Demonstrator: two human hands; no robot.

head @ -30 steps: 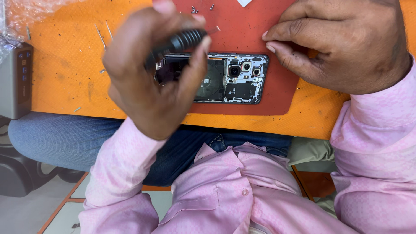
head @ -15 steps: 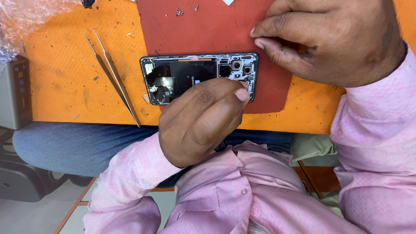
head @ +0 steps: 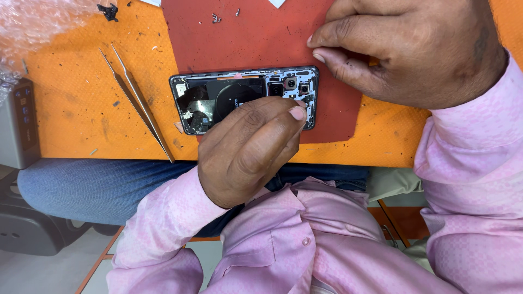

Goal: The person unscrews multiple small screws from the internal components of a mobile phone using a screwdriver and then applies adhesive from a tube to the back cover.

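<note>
An opened phone [head: 218, 100] with its back cover off lies on a red mat [head: 256, 38], its camera modules and black coil exposed. My left hand [head: 245, 152] rests over the phone's near edge, fingertips pinched together beside the camera modules; nothing shows between them. My right hand [head: 414, 49] lies on the mat just past the phone's right corner, thumb and forefinger pressed together on the mat, with nothing visible in them.
Metal tweezers [head: 139, 103] lie on the orange table [head: 81, 109] left of the phone. Tiny screws [head: 217, 19] sit on the mat's far part. A grey device [head: 19, 122] and bubble wrap [head: 38, 22] are at the left edge.
My left hand, which held a black screwdriver over the phone a second ago, dropped below the table edge and now comes back to the phone's near edge. The tool is out of sight.
</note>
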